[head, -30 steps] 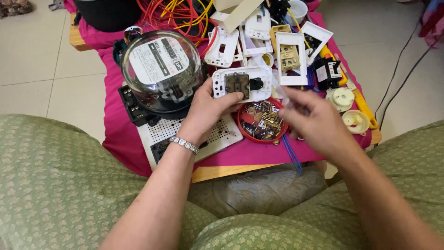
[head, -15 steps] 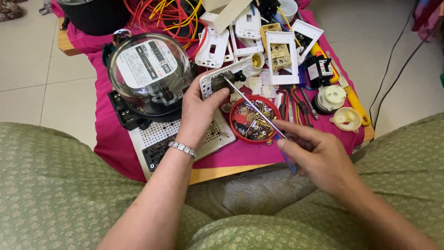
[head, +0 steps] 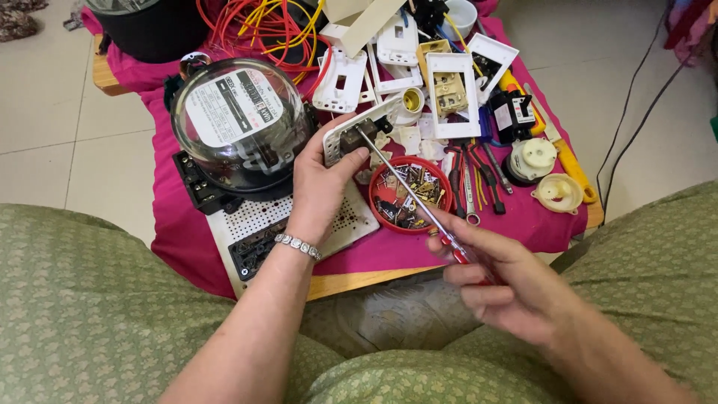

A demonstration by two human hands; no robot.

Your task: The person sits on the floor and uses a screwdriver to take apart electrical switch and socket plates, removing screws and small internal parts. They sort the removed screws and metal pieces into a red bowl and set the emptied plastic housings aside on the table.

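Over the pink cloth, beside the domed glass meter, the left hand pinches 1 white switch plate by its lower edge, tilted up. It looks light, stiff and brittle plastic, best held by the rim. Right of the red screw dish, the right hand grips a slim screwdriver, tip at the plate's dark insert.

Left of my left hand I saw a round glass-domed meter on a pink cloth. Beyond both hands lay red and yellow wires and white faceplates. Between the hands sat a red dish of screws.
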